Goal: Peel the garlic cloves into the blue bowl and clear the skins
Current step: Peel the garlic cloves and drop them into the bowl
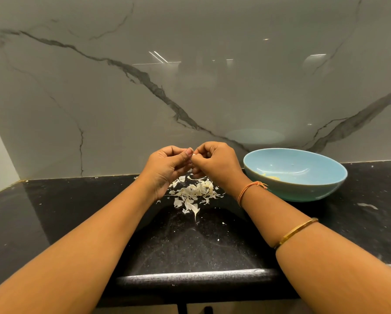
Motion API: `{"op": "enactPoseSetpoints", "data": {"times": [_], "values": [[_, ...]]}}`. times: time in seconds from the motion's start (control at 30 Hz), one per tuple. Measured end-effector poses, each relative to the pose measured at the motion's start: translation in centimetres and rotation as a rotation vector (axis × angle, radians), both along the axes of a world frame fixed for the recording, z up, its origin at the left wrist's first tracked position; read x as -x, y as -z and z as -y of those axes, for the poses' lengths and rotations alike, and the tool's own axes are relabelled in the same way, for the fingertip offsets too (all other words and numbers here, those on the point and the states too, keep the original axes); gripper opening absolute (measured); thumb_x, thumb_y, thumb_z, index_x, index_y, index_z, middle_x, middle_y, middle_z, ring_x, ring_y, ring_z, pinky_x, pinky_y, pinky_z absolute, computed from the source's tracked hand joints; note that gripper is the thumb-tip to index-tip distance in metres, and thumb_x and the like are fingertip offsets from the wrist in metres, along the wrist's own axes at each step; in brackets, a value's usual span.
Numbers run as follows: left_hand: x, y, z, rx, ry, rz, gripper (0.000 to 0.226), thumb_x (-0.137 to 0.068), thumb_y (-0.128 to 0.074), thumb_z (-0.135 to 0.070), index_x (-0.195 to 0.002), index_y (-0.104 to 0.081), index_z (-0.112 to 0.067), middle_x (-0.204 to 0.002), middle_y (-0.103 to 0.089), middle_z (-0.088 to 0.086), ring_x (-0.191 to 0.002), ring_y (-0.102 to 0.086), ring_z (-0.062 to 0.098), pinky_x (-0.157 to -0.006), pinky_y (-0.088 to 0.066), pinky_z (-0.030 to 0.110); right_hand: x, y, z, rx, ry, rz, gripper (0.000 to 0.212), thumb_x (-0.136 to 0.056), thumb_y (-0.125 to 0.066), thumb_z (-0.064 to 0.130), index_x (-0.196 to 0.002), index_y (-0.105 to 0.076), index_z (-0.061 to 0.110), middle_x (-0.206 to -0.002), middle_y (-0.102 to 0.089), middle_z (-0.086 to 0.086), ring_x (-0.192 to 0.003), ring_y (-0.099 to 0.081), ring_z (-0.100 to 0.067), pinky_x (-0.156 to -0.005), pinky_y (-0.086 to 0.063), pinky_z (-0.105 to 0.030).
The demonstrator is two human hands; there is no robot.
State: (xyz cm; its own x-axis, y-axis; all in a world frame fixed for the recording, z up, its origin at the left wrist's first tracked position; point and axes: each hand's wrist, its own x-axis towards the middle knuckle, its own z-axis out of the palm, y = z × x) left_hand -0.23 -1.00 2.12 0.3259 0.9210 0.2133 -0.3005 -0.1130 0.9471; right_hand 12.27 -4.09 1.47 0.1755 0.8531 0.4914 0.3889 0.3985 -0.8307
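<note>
**Both hands on one clove above the skins**

My left hand (167, 166) and right hand (215, 164) meet fingertip to fingertip above the black counter (190, 248). All my fingers are curled in, and both hands pinch a small white garlic clove (192, 155); only a sliver of it shows between them. Right below my hands lies a loose heap of pale skins (194, 192), scattered on the counter and partly hidden by my left palm.

The blue bowl (326, 186) stands to my right, near my right wrist and close to the marble wall (122, 87). A few yellowish peeled cloves (272, 177) lie at its bottom. An orange thread (250, 188) is tied round my right wrist, and a gold bangle (296, 232) sits further up that forearm.
</note>
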Motion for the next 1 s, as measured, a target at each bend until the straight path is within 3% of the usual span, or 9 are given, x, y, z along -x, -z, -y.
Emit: {"op": "enactPoseSetpoints", "data": {"times": [0.2, 0.33, 0.43, 0.6, 0.7, 0.8, 1.0], "values": [[-0.03, -0.14, 0.20, 0.020, 0.029, 0.032, 0.008, -0.087, -0.058, 0.001, -0.079, -0.061, -0.001, -0.060, -0.068, 0.002, -0.056, -0.066, 0.007, -0.054, -0.052, 0.015, 0.04, 0.04, -0.21, 0.007, -0.023, -0.142, 0.020, -0.086, -0.060, 0.001, -0.067, -0.063, 0.007, -0.057, -0.060, -0.009, -0.049, -0.058, -0.015, -0.054, -0.058, -0.030], [0.08, -0.14, 0.01, 0.042, 0.004, 0.069, 0.004, -0.085, -0.060, 0.000, -0.082, -0.062, 0.001, -0.063, -0.068, 0.004, -0.058, -0.066, 0.009, -0.054, -0.054, 0.015, 0.09, -0.06, -0.06, 0.036, -0.093, -0.260, 0.010, -0.088, -0.056, -0.002, -0.084, -0.063, -0.008, -0.062, -0.059, -0.013, -0.051, -0.058, -0.018, -0.053, -0.057, -0.027], [0.21, -0.14, -0.21, 0.060, -0.018, 0.073, 0.003, -0.085, -0.060, 0.000, -0.084, -0.063, 0.001, -0.065, -0.067, 0.006, -0.055, -0.065, 0.008, -0.053, -0.053, 0.015, 0.02, -0.08, -0.12, 0.070, -0.145, -0.284, 0.018, -0.092, -0.046, 0.000, -0.090, -0.062, -0.009, -0.064, -0.059, -0.013, -0.051, -0.056, -0.017, -0.051, -0.056, -0.025], [0.26, -0.20, -0.34, 0.076, 0.004, 0.044, 0.004, -0.085, -0.062, -0.004, -0.084, -0.063, 0.000, -0.061, -0.066, 0.002, -0.054, -0.061, 0.006, -0.054, -0.053, 0.015, -0.10, -0.04, 0.12, 0.059, -0.059, 0.029, 0.023, -0.093, -0.042, 0.010, -0.084, -0.058, -0.003, -0.061, -0.054, -0.007, -0.046, -0.049, -0.008, -0.043, -0.046, -0.021], [0.31, -0.25, -0.32, 0.094, 0.021, 0.020, 0.006, -0.085, -0.063, -0.006, -0.081, -0.062, -0.002, -0.059, -0.064, 0.001, -0.053, -0.060, 0.006, -0.052, -0.052, 0.015, -0.09, 0.00, 0.11, 0.029, -0.012, 0.179, 0.024, -0.093, -0.042, 0.011, -0.085, -0.057, -0.005, -0.061, -0.053, -0.004, -0.049, -0.047, -0.007, -0.051, -0.045, -0.029], [0.36, -0.28, -0.27, 0.091, 0.022, -0.013, 0.006, -0.084, -0.063, -0.005, -0.079, -0.062, -0.002, -0.059, -0.063, 0.002, -0.051, -0.059, 0.005, -0.050, -0.052, 0.014, -0.23, -0.02, 0.10, 0.022, 0.000, 0.235, 0.025, -0.092, -0.044, 0.012, -0.082, -0.057, -0.007, -0.060, -0.052, -0.004, -0.052, -0.042, -0.012, -0.057, -0.039, -0.035], [0.55, -0.38, -0.30, 0.061, 0.035, -0.046, 0.005, -0.084, -0.061, -0.002, -0.079, -0.061, -0.001, -0.058, -0.064, 0.001, -0.053, -0.060, 0.006, -0.054, -0.054, 0.015, -0.76, -0.18, 0.37, 0.014, -0.033, 0.208, 0.025, -0.091, -0.051, 0.012, -0.072, -0.061, -0.001, -0.051, -0.048, 0.001, -0.042, -0.040, -0.002, -0.047, -0.036, -0.020]]}}
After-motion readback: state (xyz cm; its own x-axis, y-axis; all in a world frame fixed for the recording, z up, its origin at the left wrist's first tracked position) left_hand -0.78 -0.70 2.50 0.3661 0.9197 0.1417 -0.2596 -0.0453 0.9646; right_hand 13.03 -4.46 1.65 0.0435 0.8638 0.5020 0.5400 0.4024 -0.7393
